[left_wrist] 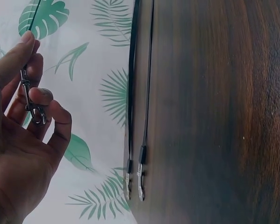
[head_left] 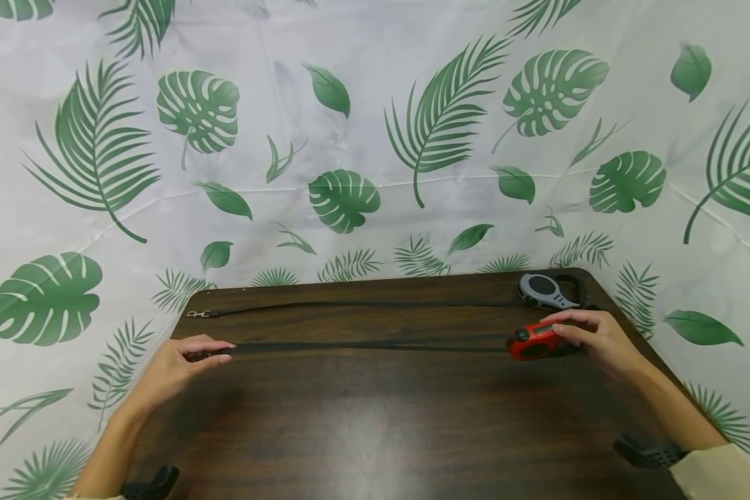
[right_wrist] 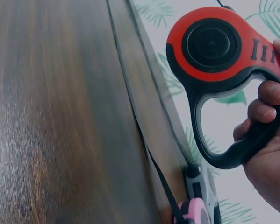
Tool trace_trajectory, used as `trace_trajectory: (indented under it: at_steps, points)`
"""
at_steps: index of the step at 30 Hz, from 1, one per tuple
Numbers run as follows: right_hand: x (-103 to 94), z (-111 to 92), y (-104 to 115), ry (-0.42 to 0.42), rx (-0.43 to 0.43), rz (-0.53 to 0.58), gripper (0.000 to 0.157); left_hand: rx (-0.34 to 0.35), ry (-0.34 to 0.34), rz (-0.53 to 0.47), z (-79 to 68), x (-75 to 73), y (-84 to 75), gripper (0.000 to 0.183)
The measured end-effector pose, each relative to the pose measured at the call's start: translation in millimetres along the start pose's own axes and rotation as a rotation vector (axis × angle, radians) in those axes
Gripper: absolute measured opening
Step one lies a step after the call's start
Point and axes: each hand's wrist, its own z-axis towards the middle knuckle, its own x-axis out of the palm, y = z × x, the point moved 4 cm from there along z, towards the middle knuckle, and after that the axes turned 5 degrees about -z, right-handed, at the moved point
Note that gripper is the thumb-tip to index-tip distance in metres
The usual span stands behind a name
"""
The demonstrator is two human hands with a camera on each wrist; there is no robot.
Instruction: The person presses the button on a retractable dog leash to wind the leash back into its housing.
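My right hand (head_left: 600,340) grips a red and black retractable dog leash (right_wrist: 245,44) by its loop handle, held above the table; the fingers curl round the handle. At the left, my left hand (head_left: 178,368) pinches the leash's black strap close to its end. The metal snap hook (left_wrist: 30,95) of that strap hangs against the fingers in the left wrist view. Between both hands the strap (head_left: 375,344) runs stretched out across the table. Behind my right hand lies a grey retractable leash (head_left: 540,292). A pink leash (right_wrist: 196,210) beside it shows only in the right wrist view, cut off by the frame.
On the dark wooden table (head_left: 362,417), straps of the other leashes lie extended side by side, ending in snap hooks (left_wrist: 140,186) at the left. One strap (head_left: 362,303) runs along the far edge. A white leaf-print cloth (head_left: 362,139) hangs behind the table.
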Motion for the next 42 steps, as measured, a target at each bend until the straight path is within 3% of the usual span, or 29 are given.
trace_trajectory:
  at_steps: [12, 19, 32, 42]
  points:
    - [19.9, 10, 17, 0.043, -0.020, 0.053, 0.024, 0.010, 0.027, -0.051, 4.6, 8.5, -9.8, 0.022]
    - [26.6, 13, 19, 0.046, 0.011, 0.015, 0.026, -0.003, 0.031, -0.065, 3.5, 11.4, -10.4, 0.022]
    - [41.0, 17, 27, 0.048, 0.010, 0.056, 0.026, 0.003, 0.041, -0.054, 7.1, 15.9, -18.7, 0.021]
    - [53.3, 19, 34, 0.073, -0.018, 0.253, 0.029, 0.002, 0.053, -0.055, 8.7, 21.7, -24.3, 0.020]
